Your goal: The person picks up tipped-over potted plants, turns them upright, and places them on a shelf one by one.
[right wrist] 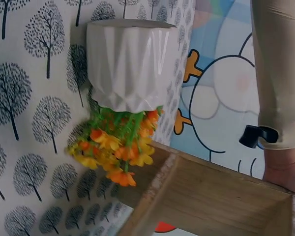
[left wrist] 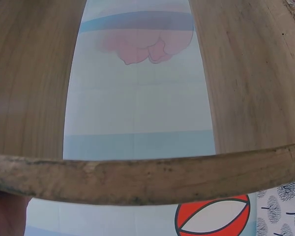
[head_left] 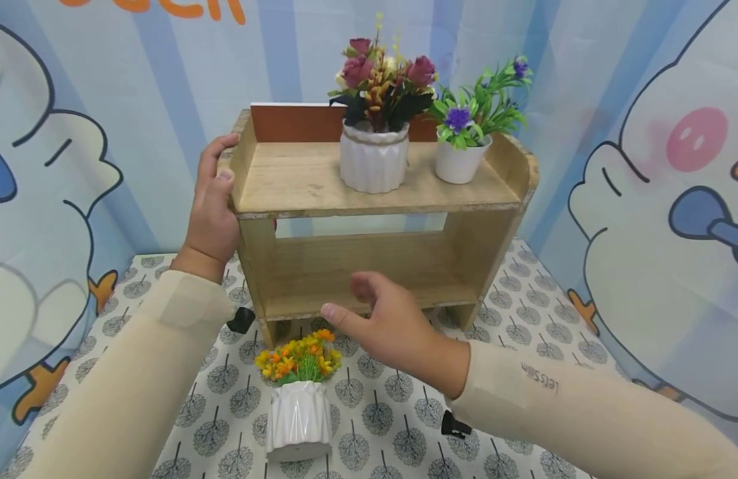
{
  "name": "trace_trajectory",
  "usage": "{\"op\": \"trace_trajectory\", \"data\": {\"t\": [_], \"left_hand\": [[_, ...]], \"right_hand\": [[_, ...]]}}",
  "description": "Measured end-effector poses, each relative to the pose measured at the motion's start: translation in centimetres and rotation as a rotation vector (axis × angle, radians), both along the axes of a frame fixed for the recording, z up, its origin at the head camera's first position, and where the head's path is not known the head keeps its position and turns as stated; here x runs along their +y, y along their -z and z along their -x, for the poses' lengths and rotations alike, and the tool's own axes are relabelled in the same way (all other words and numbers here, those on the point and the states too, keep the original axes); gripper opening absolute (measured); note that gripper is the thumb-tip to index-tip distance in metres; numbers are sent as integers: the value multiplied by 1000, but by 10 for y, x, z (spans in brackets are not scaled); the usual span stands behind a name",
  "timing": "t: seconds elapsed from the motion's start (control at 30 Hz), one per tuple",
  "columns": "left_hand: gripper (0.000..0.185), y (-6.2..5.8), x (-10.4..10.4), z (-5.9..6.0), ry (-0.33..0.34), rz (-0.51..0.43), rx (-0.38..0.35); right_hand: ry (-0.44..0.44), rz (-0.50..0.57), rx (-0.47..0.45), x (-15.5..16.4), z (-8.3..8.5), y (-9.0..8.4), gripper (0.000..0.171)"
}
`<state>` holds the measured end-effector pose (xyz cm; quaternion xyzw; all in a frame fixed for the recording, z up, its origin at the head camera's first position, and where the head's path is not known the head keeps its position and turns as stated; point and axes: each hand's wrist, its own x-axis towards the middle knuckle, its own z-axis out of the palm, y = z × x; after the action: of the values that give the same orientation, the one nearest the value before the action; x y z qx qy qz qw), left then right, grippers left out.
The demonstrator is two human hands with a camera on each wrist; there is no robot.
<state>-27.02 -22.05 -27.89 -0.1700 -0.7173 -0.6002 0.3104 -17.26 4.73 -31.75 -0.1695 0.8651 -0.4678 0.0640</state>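
A two-tier wooden shelf (head_left: pixel 375 266) stands on the patterned tablecloth. My left hand (head_left: pixel 212 206) grips the shelf's left side panel near its top, thumb on the near side; in the left wrist view the panel's edge hides most of that hand. My right hand (head_left: pixel 399 326) holds nothing and hovers in front of the lower board, thumb and fingers spread apart. Below it to the left, a white ribbed flowerpot (head_left: pixel 300 419) lies on its side, base toward me. Its yellow and orange artificial flowers (head_left: pixel 300 356) point at the shelf.
On the top board sit a white pot (head_left: pixel 373 159) of dark red roses and a smaller white pot (head_left: pixel 459 163) with purple flowers. A cartoon-printed backdrop (head_left: pixel 195 80) rises behind and at both sides. Tree-print tablecloth (head_left: pixel 381 426) covers the surface.
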Motion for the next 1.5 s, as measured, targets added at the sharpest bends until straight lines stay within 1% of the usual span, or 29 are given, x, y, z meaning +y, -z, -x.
{"op": "trace_trajectory", "data": {"t": [0.07,0.3,0.4,0.53,0.63,0.73,0.87,0.97,1.13,1.27,1.33,1.5], "left_hand": [[58,0,0,0,3,-1,3],[57,0,-1,-1,4,-8,0],[57,0,-1,-1,3,-3,-5],[57,0,-1,-2,5,-7,-15],[57,1,0,-3,11,-16,-20],[56,1,0,-2,22,-29,-18],[56,1,1,-2,21,-28,-13],[57,0,1,-2,14,-18,-17],[57,0,1,-2,11,-11,-21],[57,0,1,-2,14,-14,-17],[57,-1,2,-1,15,-15,-17],[57,-1,1,-1,9,-11,-20]], "right_hand": [[-8,-24,-27,-2,1,8,80],[-69,-94,-190,-8,3,36,88],[-104,-136,-218,-11,2,48,86],[-149,-185,-230,-15,0,61,81],[-183,-192,-245,-19,-2,71,81],[-192,-225,-239,-23,-4,79,81],[-173,-279,-239,-27,-7,89,81],[-168,-272,-259,-29,-9,94,79],[-169,-252,-288,-35,-11,97,61],[-172,-257,-324,-39,-11,102,64],[-173,-251,-344,-40,-12,104,60],[-184,-281,-378,-42,-13,111,61]]}}
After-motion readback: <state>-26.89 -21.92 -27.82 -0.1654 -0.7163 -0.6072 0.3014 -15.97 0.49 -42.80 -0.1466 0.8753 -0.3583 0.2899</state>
